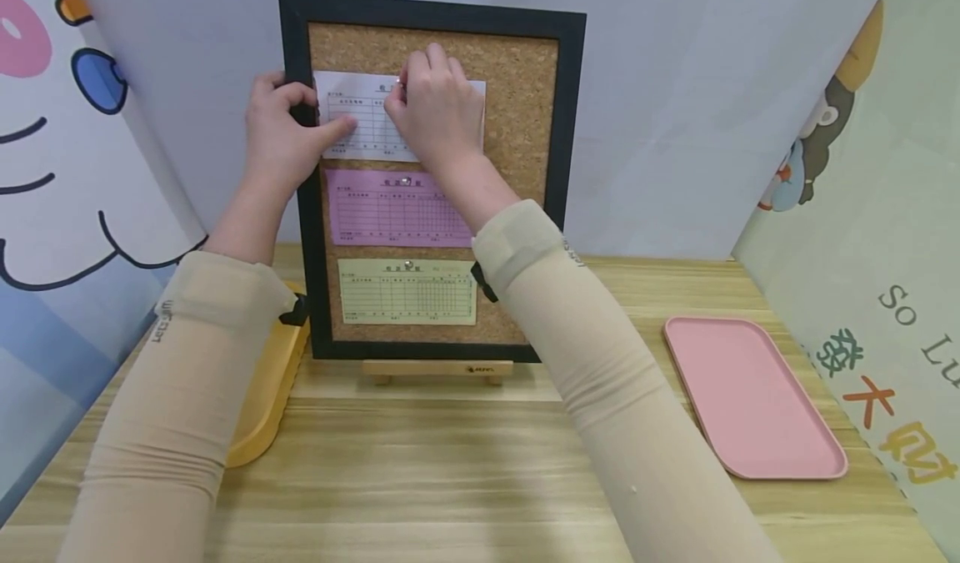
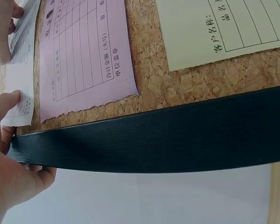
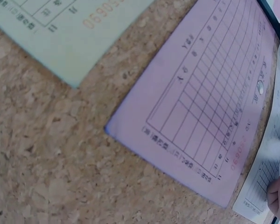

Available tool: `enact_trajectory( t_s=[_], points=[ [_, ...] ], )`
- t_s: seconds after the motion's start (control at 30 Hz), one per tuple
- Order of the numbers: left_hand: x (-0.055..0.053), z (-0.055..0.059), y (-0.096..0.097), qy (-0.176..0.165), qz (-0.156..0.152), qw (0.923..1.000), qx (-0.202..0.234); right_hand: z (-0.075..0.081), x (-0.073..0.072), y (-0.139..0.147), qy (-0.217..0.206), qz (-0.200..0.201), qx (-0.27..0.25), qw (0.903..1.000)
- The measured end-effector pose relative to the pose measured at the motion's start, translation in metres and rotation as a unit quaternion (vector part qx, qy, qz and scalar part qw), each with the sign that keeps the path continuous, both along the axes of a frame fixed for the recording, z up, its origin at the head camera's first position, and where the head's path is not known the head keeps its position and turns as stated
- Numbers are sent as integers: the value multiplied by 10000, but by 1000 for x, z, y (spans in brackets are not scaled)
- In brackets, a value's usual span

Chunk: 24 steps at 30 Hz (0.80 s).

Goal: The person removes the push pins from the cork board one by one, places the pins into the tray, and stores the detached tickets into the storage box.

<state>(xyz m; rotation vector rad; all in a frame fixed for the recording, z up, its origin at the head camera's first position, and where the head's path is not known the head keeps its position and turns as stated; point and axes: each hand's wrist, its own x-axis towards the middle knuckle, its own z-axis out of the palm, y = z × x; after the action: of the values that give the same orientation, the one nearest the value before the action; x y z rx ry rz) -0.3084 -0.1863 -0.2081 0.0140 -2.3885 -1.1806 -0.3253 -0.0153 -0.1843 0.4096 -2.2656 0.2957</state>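
Note:
A cork board [image 1: 517, 104] in a black frame stands upright, bearing a white receipt slip [image 1: 352, 133] above a pink slip [image 1: 371, 213] and a pale yellow slip [image 1: 375, 296]. My left hand [image 1: 281, 133] grips the frame's left side, fingers behind it, its thumb pressing the white slip's left part. At that slip's top middle, my right hand [image 1: 442, 104] pinches a small shiny push pin [image 1: 399, 84], mostly hidden by the fingers. Clear pins hold the pink and yellow slips at their top middles. In the left wrist view the white slip [image 2: 21, 79] lies under the thumb.
A small wooden easel [image 1: 438, 369] supports the board on the wood-grain table [image 1: 420, 463]. The yellow tray [image 1: 258, 429] at left is partly behind my left sleeve. A pink tray [image 1: 753, 396] lies at right. A pale backdrop [image 1: 675, 129] rises behind the board.

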Motion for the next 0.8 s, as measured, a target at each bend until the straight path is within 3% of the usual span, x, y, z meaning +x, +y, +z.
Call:
enact_trajectory(
  t_s=[0.8],
  points=[
    [0,0,0,50,-58,9999,98,-6,-2,4,458,282,-230,9983]
  ],
)
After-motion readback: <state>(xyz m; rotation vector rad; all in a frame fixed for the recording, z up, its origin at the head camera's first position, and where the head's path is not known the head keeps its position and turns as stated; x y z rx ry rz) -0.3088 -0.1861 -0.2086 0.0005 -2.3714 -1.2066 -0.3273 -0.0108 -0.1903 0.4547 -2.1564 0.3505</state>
